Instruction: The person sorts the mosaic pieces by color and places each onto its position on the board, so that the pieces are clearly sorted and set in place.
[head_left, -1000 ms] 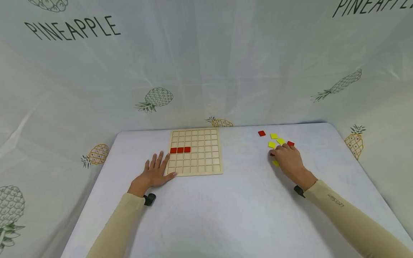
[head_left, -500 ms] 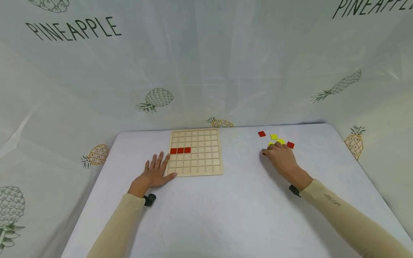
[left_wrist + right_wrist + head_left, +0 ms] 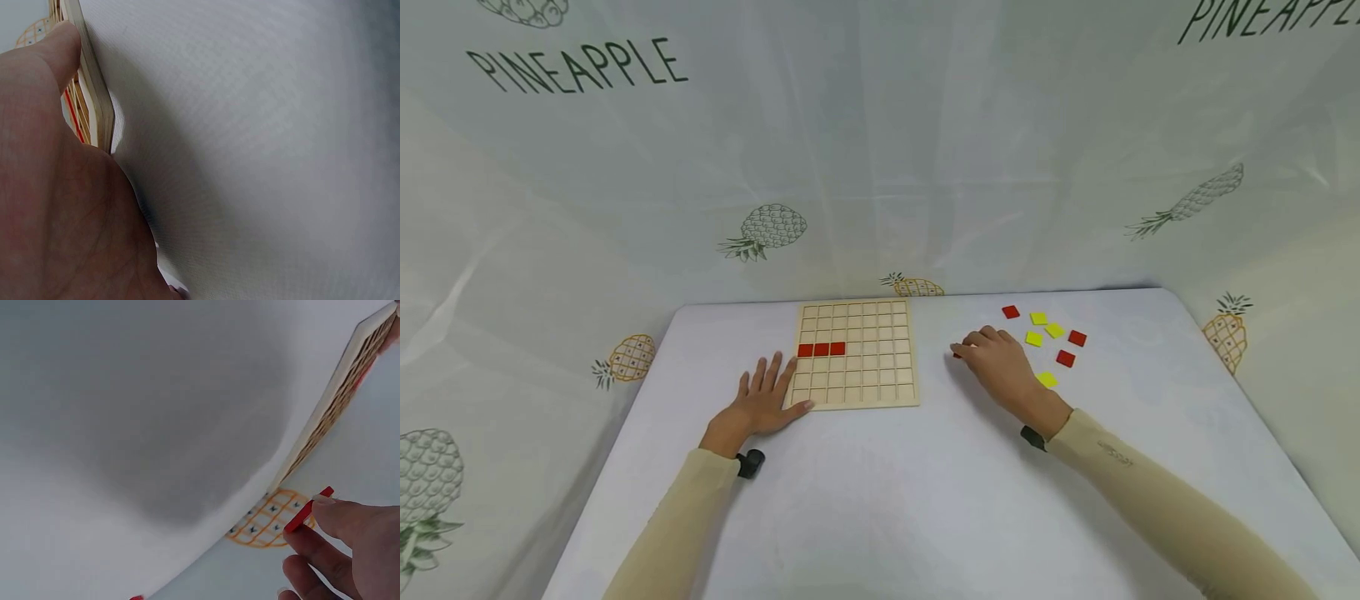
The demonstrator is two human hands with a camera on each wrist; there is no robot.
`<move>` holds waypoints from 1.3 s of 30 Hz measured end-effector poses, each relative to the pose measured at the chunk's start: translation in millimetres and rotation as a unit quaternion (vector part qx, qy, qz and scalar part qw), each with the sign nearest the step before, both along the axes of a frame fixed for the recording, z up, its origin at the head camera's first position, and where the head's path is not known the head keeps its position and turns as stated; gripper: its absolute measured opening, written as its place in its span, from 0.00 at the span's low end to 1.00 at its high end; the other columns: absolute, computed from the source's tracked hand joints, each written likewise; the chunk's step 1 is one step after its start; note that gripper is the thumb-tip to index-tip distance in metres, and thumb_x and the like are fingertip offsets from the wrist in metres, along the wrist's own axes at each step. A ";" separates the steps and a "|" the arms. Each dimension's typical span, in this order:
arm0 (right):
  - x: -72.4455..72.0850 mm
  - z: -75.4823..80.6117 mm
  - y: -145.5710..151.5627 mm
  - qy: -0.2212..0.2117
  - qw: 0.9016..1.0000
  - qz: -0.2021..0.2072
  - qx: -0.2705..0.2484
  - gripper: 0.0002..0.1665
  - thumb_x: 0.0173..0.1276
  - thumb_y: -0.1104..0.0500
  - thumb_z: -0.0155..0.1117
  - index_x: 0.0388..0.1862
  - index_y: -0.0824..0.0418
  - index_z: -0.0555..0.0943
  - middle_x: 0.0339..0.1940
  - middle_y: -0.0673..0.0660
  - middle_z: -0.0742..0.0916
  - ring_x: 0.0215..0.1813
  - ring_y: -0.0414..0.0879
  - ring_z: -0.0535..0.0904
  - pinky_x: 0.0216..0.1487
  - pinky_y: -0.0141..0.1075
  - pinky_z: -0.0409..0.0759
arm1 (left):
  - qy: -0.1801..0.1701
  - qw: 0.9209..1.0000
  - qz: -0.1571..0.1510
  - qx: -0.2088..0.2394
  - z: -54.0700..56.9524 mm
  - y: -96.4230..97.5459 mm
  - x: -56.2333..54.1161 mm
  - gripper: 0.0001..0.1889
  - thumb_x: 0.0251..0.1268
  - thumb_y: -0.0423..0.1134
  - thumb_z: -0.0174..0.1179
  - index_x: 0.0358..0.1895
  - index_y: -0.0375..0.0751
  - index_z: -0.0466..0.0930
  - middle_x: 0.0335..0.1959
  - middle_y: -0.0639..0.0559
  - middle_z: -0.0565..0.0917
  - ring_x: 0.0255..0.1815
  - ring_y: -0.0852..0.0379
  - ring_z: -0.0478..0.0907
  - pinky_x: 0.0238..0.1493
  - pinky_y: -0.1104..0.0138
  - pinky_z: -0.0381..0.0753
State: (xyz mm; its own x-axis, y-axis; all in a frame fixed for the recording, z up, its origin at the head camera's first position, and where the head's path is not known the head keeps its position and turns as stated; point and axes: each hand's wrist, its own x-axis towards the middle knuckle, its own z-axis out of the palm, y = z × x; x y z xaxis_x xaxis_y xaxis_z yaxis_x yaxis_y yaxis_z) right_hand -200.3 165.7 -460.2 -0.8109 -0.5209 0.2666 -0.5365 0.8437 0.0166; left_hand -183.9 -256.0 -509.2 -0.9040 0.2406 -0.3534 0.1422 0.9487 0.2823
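Note:
My right hand [image 3: 1000, 365] pinches a red square tile [image 3: 309, 509] between thumb and fingertips, above the table just right of the board. In the head view only a sliver of that tile shows past the fingers. A pale wooden grid board [image 3: 880, 367] lies flat near the table's far edge, with a row of three red tiles [image 3: 822, 349] set in cells at its left side. Spread flat, my left hand [image 3: 756, 407] rests at the board's lower left corner, its thumb on the near edge. The left wrist view shows that thumb [image 3: 62, 53] against the board's rim [image 3: 97, 94].
To the right on the white table [image 3: 880, 500] lie loose tiles: several yellow ones, such as a near yellow tile [image 3: 1047, 379], and three red ones, including a far red tile [image 3: 1011, 312]. A pineapple-print curtain [image 3: 1000, 167] hangs behind the table.
My right hand has moved left from the loose tiles toward the board, carrying a red tile. Tiles it covered now show. My left hand has stayed in place.

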 end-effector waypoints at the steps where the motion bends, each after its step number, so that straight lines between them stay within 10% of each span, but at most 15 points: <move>1: -1.1 0.1 -5.3 0.003 1.000 0.002 -0.001 0.23 0.62 0.66 0.82 0.57 0.58 0.91 0.49 0.57 0.92 0.52 0.55 0.84 0.53 0.45 0.85 | -0.002 1.000 0.001 0.000 1.1 0.8 0.2 0.55 0.76 0.74 0.44 0.87 0.38 0.35 0.87 0.33 0.29 0.86 0.30 0.24 0.80 0.33 0.26; 9: -9.1 -0.5 -42.2 0.034 0.999 0.036 -0.009 0.21 0.63 0.65 0.81 0.56 0.56 0.91 0.48 0.55 0.92 0.51 0.52 0.84 0.51 0.43 0.84 | -0.012 1.000 0.008 0.009 18.6 8.9 4.0 0.52 0.78 0.68 0.48 0.87 0.36 0.37 0.87 0.31 0.31 0.86 0.28 0.25 0.80 0.33 0.26; 23: -16.1 -3.1 -102.5 0.072 0.993 0.095 -0.011 0.10 0.71 0.59 0.73 0.49 0.53 0.91 0.43 0.53 0.91 0.47 0.51 0.84 0.45 0.40 0.81 | -0.009 1.000 0.010 -0.002 8.0 2.0 1.5 0.53 0.77 0.70 0.48 0.87 0.38 0.35 0.87 0.33 0.29 0.86 0.30 0.24 0.80 0.33 0.25; 39: -35.1 -8.1 -147.3 -0.013 0.997 0.070 0.019 0.14 0.74 0.60 0.71 0.56 0.50 0.91 0.51 0.51 0.91 0.52 0.49 0.83 0.52 0.40 0.82 | 0.004 1.000 0.004 -0.003 2.5 2.6 0.6 0.52 0.78 0.66 0.50 0.87 0.36 0.36 0.87 0.31 0.31 0.86 0.27 0.26 0.80 0.32 0.27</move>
State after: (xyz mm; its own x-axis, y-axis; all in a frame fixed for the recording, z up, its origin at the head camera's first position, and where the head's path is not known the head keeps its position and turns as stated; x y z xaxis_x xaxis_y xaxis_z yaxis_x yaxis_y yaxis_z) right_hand -235.4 18.5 -468.3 -0.7353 -0.6395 0.2244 -0.6501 0.7591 0.0329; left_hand -183.3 -253.4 -506.6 -0.9087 0.2309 -0.3478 0.1364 0.9516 0.2753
